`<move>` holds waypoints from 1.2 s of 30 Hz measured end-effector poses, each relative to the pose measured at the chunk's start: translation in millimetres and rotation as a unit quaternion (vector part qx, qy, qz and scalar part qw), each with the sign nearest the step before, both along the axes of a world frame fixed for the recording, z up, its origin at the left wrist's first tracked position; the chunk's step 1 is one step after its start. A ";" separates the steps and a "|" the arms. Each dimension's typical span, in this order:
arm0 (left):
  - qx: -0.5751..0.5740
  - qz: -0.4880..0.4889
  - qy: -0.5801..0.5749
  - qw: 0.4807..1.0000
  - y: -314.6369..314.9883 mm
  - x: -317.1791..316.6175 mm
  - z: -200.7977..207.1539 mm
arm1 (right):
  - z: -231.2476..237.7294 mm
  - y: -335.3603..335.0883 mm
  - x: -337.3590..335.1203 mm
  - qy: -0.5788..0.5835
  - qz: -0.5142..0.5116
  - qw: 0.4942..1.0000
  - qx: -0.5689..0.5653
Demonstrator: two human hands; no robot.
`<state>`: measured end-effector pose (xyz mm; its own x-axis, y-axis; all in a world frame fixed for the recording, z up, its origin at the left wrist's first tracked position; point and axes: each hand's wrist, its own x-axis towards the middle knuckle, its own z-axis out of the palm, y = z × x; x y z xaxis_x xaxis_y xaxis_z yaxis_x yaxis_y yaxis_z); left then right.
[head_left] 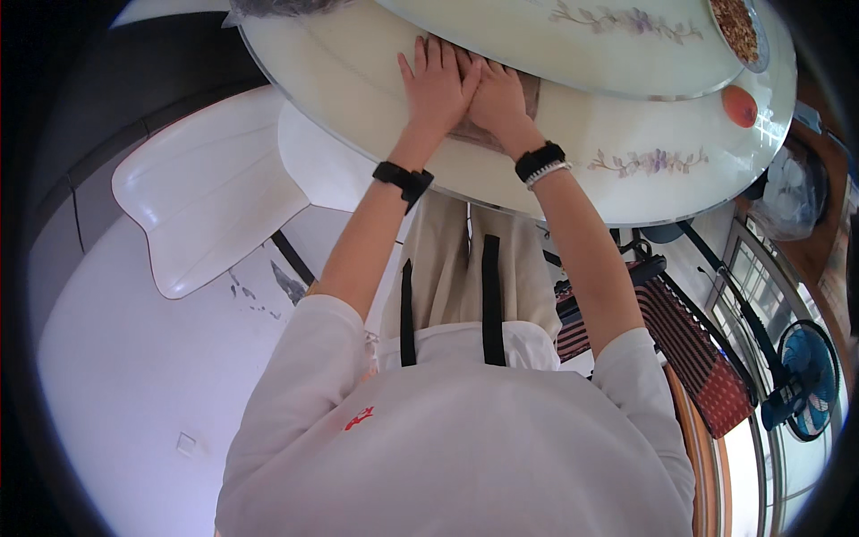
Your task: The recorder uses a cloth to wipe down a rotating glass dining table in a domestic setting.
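Both of my hands lie flat, side by side, on a brown flat piece [476, 133], which looks like a folded cloth on the table. My left hand [438, 94] has its fingers stretched out and its thumb toward the other hand. My right hand [497, 100] also lies flat with fingers extended, touching the left near the thumbs. The hands cover most of the brown piece; its edges show between the wrists and to the right. Beneath it is a round cream table [358, 98]. The raised round turntable [537, 45] rises just beyond my fingertips.
A dish of brown bits [739, 31] rests on the turntable at the far right. Near it is an orange-red round thing [740, 106]. A white chair [215, 188] stands left. At right are a striped folding chair [689, 345], a blue fan [808, 380] and a clear plastic bag [791, 197].
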<state>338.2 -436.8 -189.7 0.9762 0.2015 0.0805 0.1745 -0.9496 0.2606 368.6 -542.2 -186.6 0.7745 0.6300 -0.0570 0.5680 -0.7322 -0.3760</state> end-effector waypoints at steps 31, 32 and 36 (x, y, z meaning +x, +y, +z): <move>-0.576 0.257 -0.093 0.770 0.3 -23.6 17.1 | 37.2 -141.8 -94.0 0.066 -0.165 0.983 0.036; -0.577 0.257 -0.098 0.769 12.1 -13.0 14.7 | 38.2 -148.6 -89.4 0.053 -0.167 0.983 0.052; -0.638 0.297 -0.111 0.702 50.9 34.2 15.9 | 24.7 -177.0 -65.9 0.148 -0.239 0.929 0.241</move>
<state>372.3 -385.9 -173.8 0.6812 0.6143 -0.3983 0.2610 0.3044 0.9161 302.7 -719.2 -161.9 0.9675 0.2259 -0.1135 0.0402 -0.5807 -0.8131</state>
